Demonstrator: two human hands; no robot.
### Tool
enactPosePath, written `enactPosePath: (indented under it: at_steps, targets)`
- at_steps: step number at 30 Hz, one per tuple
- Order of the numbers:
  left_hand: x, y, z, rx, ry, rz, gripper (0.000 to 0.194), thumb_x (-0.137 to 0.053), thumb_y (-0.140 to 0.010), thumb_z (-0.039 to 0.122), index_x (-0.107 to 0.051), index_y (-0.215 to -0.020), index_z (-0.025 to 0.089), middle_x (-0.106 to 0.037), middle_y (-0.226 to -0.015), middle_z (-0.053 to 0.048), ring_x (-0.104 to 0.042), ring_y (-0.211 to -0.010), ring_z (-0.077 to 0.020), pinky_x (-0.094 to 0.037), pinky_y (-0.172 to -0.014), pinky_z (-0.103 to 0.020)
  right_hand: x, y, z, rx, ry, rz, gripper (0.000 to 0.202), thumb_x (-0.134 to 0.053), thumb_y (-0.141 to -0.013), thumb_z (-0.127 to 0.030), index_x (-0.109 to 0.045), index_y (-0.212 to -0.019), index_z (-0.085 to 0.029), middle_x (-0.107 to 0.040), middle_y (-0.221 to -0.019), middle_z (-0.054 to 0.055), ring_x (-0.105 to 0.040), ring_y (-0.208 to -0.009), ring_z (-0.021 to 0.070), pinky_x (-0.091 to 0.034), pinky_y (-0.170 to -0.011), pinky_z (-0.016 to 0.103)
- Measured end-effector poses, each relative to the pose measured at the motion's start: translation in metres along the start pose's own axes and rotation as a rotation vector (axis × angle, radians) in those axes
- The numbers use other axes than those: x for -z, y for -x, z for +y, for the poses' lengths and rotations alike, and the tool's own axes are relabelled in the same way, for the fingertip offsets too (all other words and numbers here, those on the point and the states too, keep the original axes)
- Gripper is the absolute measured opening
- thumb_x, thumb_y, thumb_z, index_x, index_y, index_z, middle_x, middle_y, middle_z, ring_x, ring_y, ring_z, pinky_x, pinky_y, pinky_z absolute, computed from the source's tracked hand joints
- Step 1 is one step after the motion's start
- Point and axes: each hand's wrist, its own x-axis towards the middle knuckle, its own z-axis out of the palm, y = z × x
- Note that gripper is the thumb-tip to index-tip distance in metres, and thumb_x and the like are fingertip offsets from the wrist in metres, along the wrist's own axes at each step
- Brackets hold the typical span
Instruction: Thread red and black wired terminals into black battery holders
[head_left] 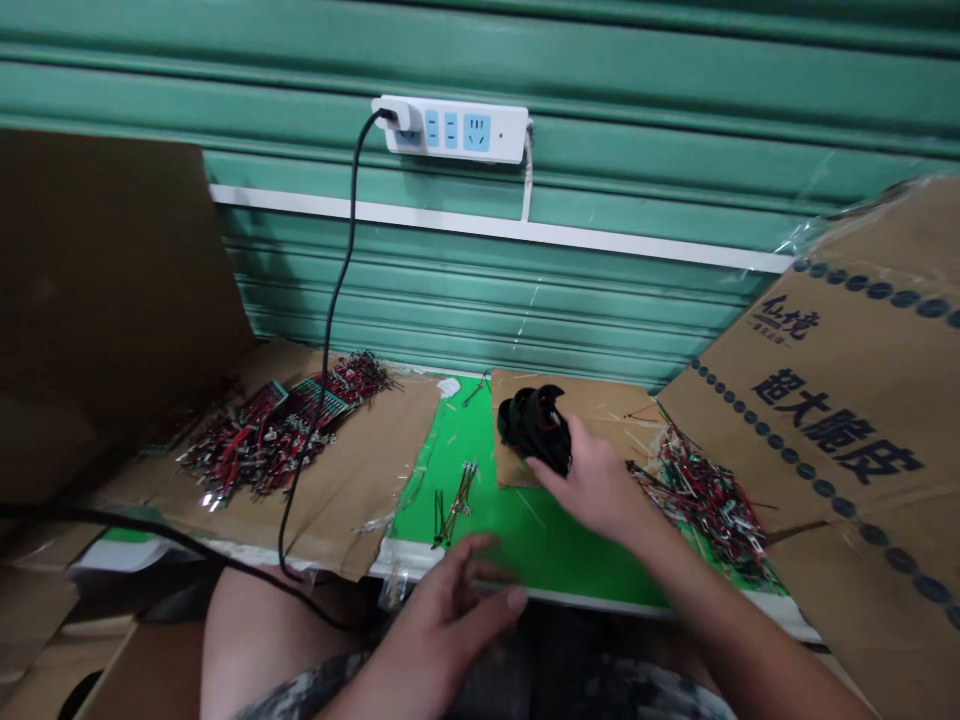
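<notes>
My right hand (589, 475) is wrapped round a black object (536, 425) with several rounded lobes, over the cardboard piece on the green surface (525, 515). What the object is, I cannot make out. My left hand (457, 610) hangs at the front edge, its fingers apart and slightly blurred, holding nothing. Just beyond it a few thin wired parts (457, 500) lie on the green surface. To the right of my right hand is a heap of red and black wires (709, 500).
A larger wire pile (277, 425) covers the left cardboard sheet (375, 450). A black cable (341, 270) drops from the white power strip (514, 130) across that side. Upright cardboard stands left (105, 280) and right (847, 400), with a green slatted wall (637, 180) behind.
</notes>
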Motion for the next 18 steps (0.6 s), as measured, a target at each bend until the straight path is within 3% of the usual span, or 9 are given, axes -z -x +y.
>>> enactPosePath:
  at_steps: [2, 5, 8, 11, 14, 18]
  targets:
    - [-0.019, -0.018, 0.006, -0.102, 0.164, 0.117, 0.088, -0.093, -0.069, 0.059, -0.060, -0.141, 0.020, -0.070, -0.138, -0.016, -0.070, -0.118, -0.0293, -0.057, -0.098, -0.038, -0.008, 0.034, -0.016, 0.058, -0.049, 0.048, 0.067, -0.067, -0.097, -0.048, -0.046, -0.151, -0.016, -0.078, -0.109, 0.017, -0.078, -0.093, 0.0350, -0.060, -0.074, 0.042]
    - [-0.035, -0.033, 0.005, -0.184, 0.341, 0.194, 0.083, -0.095, -0.068, 0.055, -0.062, -0.135, 0.019, -0.072, -0.136, -0.017, -0.067, -0.128, -0.0325, -0.052, -0.110, -0.041, -0.032, 0.075, -0.032, 0.218, -0.138, 0.093, 0.061, -0.057, -0.102, -0.031, -0.038, -0.158, -0.017, -0.072, -0.133, 0.020, -0.074, -0.117, 0.0334, -0.064, -0.094, 0.048]
    - [-0.040, -0.035, -0.005, -0.180, 0.377, 0.312, 0.074, -0.094, -0.070, 0.055, -0.067, -0.128, 0.018, -0.074, -0.132, -0.016, -0.066, -0.130, -0.0339, -0.050, -0.114, -0.043, -0.063, 0.103, -0.042, 0.236, -0.065, 0.214, 0.068, -0.057, -0.096, -0.020, -0.034, -0.160, -0.015, -0.068, -0.136, 0.024, -0.072, -0.120, 0.0376, -0.065, -0.093, 0.056]
    - [-0.039, -0.032, -0.018, -0.128, 0.373, 0.436, 0.079, -0.095, -0.066, 0.061, -0.069, -0.127, 0.016, -0.075, -0.131, -0.016, -0.067, -0.127, -0.0351, -0.049, -0.115, -0.046, -0.090, 0.123, -0.055, 0.196, -0.027, 0.248, 0.086, -0.057, -0.088, -0.010, -0.025, -0.168, -0.017, -0.060, -0.147, 0.025, -0.065, -0.132, 0.0420, -0.064, -0.099, 0.062]
    - [-0.037, -0.023, -0.021, -0.085, 0.351, 0.537, 0.085, -0.094, -0.061, 0.069, -0.072, -0.123, 0.015, -0.077, -0.125, -0.017, -0.067, -0.126, -0.0371, -0.049, -0.115, -0.048, -0.103, 0.138, -0.066, 0.179, -0.073, 0.205, 0.107, -0.059, -0.081, -0.008, -0.008, -0.175, -0.020, -0.047, -0.162, 0.025, -0.053, -0.146, 0.0475, -0.060, -0.106, 0.068]
    - [-0.026, -0.002, -0.011, -0.037, 0.287, 0.589, 0.087, -0.092, -0.054, 0.077, -0.076, -0.113, 0.014, -0.079, -0.121, -0.018, -0.066, -0.129, -0.0413, -0.050, -0.117, -0.050, -0.109, 0.147, -0.062, 0.240, -0.220, 0.022, 0.120, -0.070, -0.079, -0.016, 0.000, -0.177, -0.025, -0.030, -0.175, 0.023, -0.045, -0.150, 0.0570, -0.060, -0.102, 0.074]
